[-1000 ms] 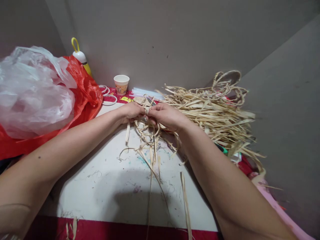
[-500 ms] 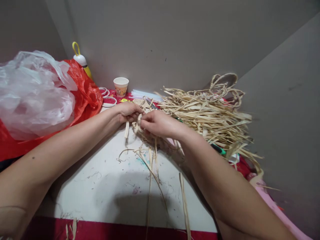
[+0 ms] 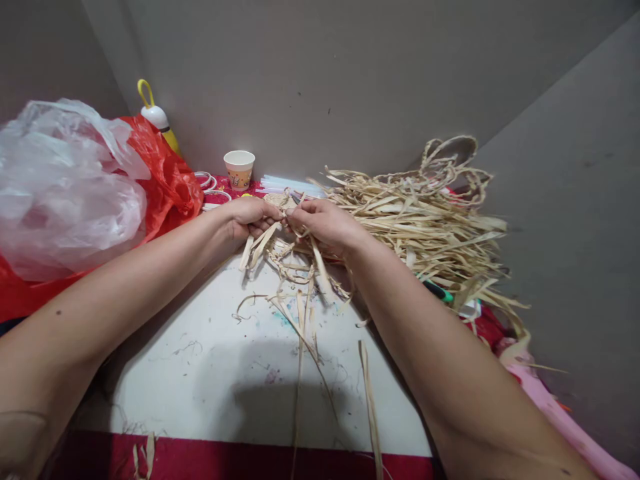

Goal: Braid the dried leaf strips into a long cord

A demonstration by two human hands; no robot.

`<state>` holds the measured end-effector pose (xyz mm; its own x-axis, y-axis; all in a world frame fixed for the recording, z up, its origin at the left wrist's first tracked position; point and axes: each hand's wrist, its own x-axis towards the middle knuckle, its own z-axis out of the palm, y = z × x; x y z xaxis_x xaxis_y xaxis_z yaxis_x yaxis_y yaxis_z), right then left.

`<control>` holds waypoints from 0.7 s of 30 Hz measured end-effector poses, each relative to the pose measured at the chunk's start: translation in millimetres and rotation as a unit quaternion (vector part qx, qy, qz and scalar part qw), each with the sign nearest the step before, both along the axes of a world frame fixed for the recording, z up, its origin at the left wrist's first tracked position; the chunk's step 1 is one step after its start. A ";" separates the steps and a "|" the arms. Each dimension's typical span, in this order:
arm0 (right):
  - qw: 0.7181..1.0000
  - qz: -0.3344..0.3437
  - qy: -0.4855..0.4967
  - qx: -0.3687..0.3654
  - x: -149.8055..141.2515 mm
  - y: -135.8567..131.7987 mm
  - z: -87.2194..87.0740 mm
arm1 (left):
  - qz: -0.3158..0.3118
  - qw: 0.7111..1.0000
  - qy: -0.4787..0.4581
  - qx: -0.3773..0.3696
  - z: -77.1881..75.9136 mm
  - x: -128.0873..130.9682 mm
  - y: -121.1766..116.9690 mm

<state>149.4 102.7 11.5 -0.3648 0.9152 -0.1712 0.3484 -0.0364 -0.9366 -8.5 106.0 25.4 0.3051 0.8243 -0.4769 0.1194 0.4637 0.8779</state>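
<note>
"What has just changed?"

"Pale strips [image 3: 320,263] are now seen more fully under both hands, where they were partly covered a moment ago. The fingertips have also been brought nearly together. By this it is suggested that the fibre is being worked from both sides."

"How is the grip closed?"

"The left grip [image 3: 250,219] is pinched on the strips, and the right grip [image 3: 327,223] is also closed on them. The exact point of the pinch is hidden by the fingers, so it cannot be told."

"And where are the strips placed?"

"They are held between the two grips, and their loose ends are hung toward seven o'clock from the left one and toward six o'clock from the right one. Just below, at six o'clock, a braided cord [image 3: 287,272] is laid on the desk [image 3: 215,380]."

"What is found around?"

"At three o'clock a heap of dry fibre [image 3: 425,230] is spread. Between ten and eleven o'clock a paper cup [image 3: 240,173] is placed, and at nine o'clock a red bag [image 3: 173,190] is seen."
</note>
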 end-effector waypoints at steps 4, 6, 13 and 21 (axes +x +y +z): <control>0.987 0.022 0.088 -0.132 0.8 -1.7 5.1 | -0.020 1.000 0.004 0.007 -1.5 0.0 0.9; 0.982 0.035 0.099 -0.154 0.4 -1.1 4.1 | -0.031 0.999 0.010 0.013 -3.2 0.6 1.3; 0.992 0.014 0.044 -0.118 -2.9 -0.8 0.2 | -0.048 0.995 0.053 0.062 -7.0 1.5 2.3; 0.979 0.058 0.071 -0.184 -1.2 0.9 -1.4 | -0.067 0.966 0.175 0.176 2.6 0.1 -5.1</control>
